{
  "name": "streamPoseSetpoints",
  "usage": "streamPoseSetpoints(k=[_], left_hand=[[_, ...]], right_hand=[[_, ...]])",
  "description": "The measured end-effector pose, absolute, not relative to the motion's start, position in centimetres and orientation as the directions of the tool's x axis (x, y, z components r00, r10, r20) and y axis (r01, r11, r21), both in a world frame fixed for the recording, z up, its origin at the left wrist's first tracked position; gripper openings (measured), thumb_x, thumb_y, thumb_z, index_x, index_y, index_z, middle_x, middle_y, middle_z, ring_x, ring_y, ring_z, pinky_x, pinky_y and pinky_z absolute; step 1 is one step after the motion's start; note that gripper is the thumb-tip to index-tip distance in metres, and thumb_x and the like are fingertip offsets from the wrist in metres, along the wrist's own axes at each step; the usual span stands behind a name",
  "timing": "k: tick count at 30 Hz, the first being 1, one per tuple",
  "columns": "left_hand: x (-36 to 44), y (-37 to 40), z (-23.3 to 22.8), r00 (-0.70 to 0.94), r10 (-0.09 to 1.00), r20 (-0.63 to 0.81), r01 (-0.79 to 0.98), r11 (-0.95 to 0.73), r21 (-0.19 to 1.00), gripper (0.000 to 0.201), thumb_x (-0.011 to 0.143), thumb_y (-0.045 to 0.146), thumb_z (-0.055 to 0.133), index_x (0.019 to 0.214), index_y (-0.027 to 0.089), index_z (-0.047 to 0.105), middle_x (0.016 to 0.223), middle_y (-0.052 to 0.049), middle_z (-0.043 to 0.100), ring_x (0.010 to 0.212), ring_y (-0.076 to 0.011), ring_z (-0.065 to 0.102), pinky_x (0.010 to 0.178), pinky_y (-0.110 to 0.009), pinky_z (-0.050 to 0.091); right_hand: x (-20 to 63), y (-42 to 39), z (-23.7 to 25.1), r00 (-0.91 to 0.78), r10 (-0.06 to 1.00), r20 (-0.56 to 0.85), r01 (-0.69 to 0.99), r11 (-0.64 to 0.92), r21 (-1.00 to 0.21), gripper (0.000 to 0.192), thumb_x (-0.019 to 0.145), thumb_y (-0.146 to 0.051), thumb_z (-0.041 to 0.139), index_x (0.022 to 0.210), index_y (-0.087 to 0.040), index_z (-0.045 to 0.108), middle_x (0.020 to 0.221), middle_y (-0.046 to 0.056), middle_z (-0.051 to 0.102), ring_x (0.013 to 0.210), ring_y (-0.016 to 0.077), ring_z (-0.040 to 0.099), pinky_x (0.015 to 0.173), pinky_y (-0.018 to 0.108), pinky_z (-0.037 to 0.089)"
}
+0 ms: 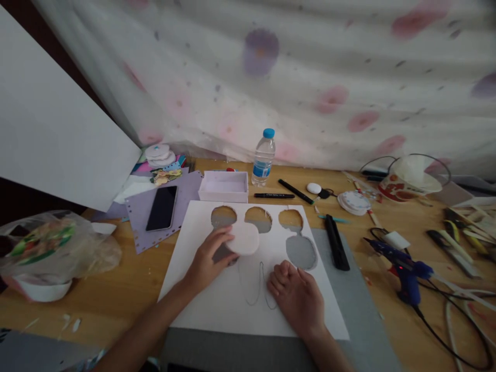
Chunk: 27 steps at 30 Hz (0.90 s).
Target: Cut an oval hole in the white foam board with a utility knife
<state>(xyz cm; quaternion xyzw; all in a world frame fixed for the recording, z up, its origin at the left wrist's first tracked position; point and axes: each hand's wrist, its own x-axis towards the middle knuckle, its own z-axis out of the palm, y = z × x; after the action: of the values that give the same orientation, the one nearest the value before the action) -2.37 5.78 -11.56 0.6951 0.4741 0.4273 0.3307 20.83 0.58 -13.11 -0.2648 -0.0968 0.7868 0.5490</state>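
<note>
Bare forearms [143,323] reach in from the worktop's [135,281] front edge. Fingers of the left hand [209,260] grip a white piece [245,238] by its left edge, above the board [209,312], near the far row of holes [259,219]; its broad face turns upward, the rounded outline showing no clear long axis. The right hand's [298,299] fingers curl closed on the board beside drawn curves [253,303]; whether they hold anything, I cannot tell. Beneath, a grey mat [372,320] extends toward the front edge. A bottle [264,160] stands near the back edge.
</note>
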Motion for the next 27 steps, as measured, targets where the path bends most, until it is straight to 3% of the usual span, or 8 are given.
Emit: streamPoseSetpoints(k=[4, 7, 9, 13, 18, 22, 27], left_hand=[[-3.6, 3.2, -12.0, 0.214, 0.935, 0.284, 0.418, -0.35, 0.838, 0.023, 0.084, 0.025, 0.071, 0.107, 0.025, 0.068, 0.132, -0.01, 0.061, 0.128, -0.0245, 0.054, 0.111, -0.046, 0.04], [-3.7, 3.8, -11.7, 0.24, 0.866, 0.439, 0.506, -0.498, 0.704, 0.025, 0.086, 0.023, 0.068, 0.11, 0.025, 0.064, 0.131, -0.01, 0.061, 0.125, -0.0236, 0.057, 0.106, -0.044, 0.046], [-3.3, 5.9, -11.1, 0.235, 0.8, 0.553, 0.552, -0.577, 0.602, 0.024, 0.087, 0.023, 0.067, 0.111, 0.024, 0.061, 0.13, -0.011, 0.061, 0.123, -0.0231, 0.058, 0.103, -0.043, 0.048], [-1.1, 12.8, -9.3, 0.224, 0.768, 0.6, 0.608, -0.591, 0.53, 0.026, 0.087, 0.022, 0.067, 0.111, 0.021, 0.057, 0.134, -0.013, 0.057, 0.129, -0.0237, 0.052, 0.108, -0.044, 0.044], [4.0, 21.1, -8.2, 0.312, 0.797, 0.517, 0.714, -0.556, 0.426, 0.028, 0.082, 0.016, 0.072, 0.106, 0.015, 0.059, 0.129, -0.015, 0.057, 0.127, -0.0249, 0.051, 0.107, -0.042, 0.043], [7.3, 24.0, -9.0, 0.447, 0.819, 0.361, 0.776, -0.555, 0.3, 0.025, 0.089, 0.026, 0.067, 0.11, 0.014, 0.061, 0.118, -0.009, 0.062, 0.109, -0.0225, 0.061, 0.091, -0.042, 0.053], [8.4, 24.8, -10.1, 0.523, 0.827, 0.207, 0.819, -0.555, 0.146, 0.032, 0.094, 0.035, 0.06, 0.12, 0.016, 0.059, 0.12, -0.009, 0.061, 0.103, -0.0208, 0.063, 0.087, -0.042, 0.054]], right_hand=[[22.0, 0.7, -13.0, -0.202, 0.911, -0.359, -0.84, -0.35, -0.415, 0.02, 0.083, -0.032, 0.064, 0.069, -0.019, 0.058, 0.068, -0.005, 0.024, 0.059, 0.0122, 0.025, 0.059, 0.025, 0.035], [22.8, 0.8, -13.1, -0.18, 0.911, -0.37, -0.806, -0.352, -0.476, 0.024, 0.084, -0.032, 0.067, 0.067, -0.019, 0.058, 0.064, -0.006, 0.021, 0.057, 0.0115, 0.02, 0.056, 0.024, 0.034], [23.4, 0.5, -13.3, -0.203, 0.903, -0.38, -0.761, -0.389, -0.519, 0.027, 0.086, -0.036, 0.067, 0.067, -0.018, 0.059, 0.061, -0.007, 0.02, 0.055, 0.0109, 0.017, 0.054, 0.023, 0.033], [24.1, -0.9, -13.9, -0.255, 0.884, -0.392, -0.69, -0.45, -0.567, 0.031, 0.089, -0.041, 0.064, 0.071, -0.017, 0.061, 0.061, -0.007, 0.021, 0.054, 0.01, 0.014, 0.053, 0.022, 0.03], [24.0, -2.3, -13.9, -0.24, 0.891, -0.384, -0.719, -0.429, -0.547, 0.032, 0.088, -0.044, 0.065, 0.071, -0.018, 0.06, 0.06, -0.008, 0.02, 0.053, 0.0094, 0.012, 0.052, 0.022, 0.028], [24.4, -3.0, -13.0, -0.253, 0.875, -0.414, -0.726, -0.454, -0.516, 0.031, 0.084, -0.044, 0.071, 0.07, -0.018, 0.059, 0.062, -0.007, 0.022, 0.053, 0.009, 0.015, 0.054, 0.023, 0.032], [27.9, -2.2, -10.1, -0.189, 0.876, -0.443, -0.714, -0.433, -0.55, 0.028, 0.082, -0.041, 0.073, 0.072, -0.018, 0.061, 0.065, -0.007, 0.021, 0.054, 0.0085, 0.019, 0.053, 0.021, 0.034]])
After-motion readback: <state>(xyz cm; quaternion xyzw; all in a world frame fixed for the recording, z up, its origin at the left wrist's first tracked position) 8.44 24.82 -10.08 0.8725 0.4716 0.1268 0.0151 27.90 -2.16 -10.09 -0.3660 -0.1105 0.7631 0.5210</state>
